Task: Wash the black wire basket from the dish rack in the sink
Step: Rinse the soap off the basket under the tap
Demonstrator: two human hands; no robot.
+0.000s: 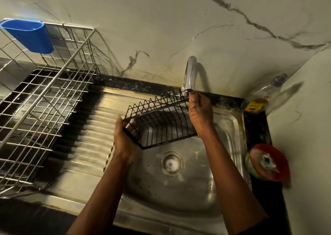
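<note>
I hold the black wire basket (161,121) tilted above the steel sink (231,127), under the chrome tap (190,73). My left hand (125,132) grips its near left end, fingers curled through the wires. My right hand (200,114) is wet and closed on the basket's far right corner, right below the tap's spout. Soap foam lies around the sink's drain (171,164). The silver dish rack (41,98) stands on the drainboard at the left.
A blue plastic cup holder (28,34) hangs on the rack's back left corner. A red-rimmed bowl with a scrubber (266,163) and a yellow-labelled clear bottle (261,98) sit on the dark counter right of the sink. A marble wall rises behind.
</note>
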